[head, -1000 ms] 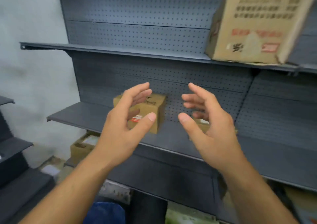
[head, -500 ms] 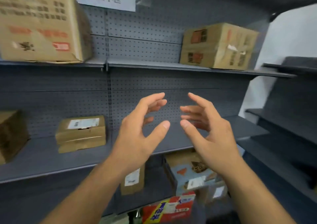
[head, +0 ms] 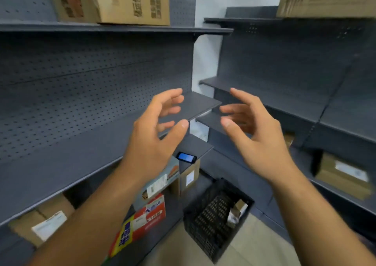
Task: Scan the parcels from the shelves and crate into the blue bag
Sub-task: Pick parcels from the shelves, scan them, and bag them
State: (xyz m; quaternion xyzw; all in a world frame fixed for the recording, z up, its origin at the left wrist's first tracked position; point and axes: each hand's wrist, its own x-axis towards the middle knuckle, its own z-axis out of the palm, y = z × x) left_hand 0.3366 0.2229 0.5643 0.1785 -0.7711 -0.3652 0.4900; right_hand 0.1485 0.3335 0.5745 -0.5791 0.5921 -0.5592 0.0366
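Grey steel shelf corners (head: 200, 102) are jutting just beyond both hands, so a fast reach down is risking a knock on them, or on the blue-screened device (head: 186, 157) lying on the lower shelf (head: 195, 145). Both the left hand (head: 150, 143) and right hand (head: 262, 143) are hovering wide, holding nothing. The crate (head: 205, 235) is sitting on the floor well below them, carrying what is probably a small parcel (head: 237, 209).

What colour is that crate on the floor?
The crate is black, with a grid of little holes; the head view shows it best.
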